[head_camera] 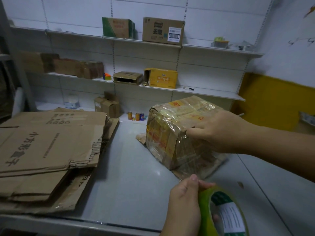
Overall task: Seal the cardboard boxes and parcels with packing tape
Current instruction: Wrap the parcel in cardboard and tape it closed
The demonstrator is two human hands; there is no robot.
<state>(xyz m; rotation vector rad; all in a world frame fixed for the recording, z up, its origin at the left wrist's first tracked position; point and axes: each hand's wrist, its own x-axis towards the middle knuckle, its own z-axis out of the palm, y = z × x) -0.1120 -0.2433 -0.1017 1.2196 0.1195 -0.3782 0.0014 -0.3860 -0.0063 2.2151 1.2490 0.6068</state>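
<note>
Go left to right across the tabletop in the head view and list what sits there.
Stack of flattened cardboard boxes → drink cans → taped parcel. Left out: the right hand on the parcel and the left hand gripping the tape roll, which overlap the parcel's span.

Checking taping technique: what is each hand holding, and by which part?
The left hand grips the tape roll by its outer rim. The right hand presses the taped box at its top edge.
</note>
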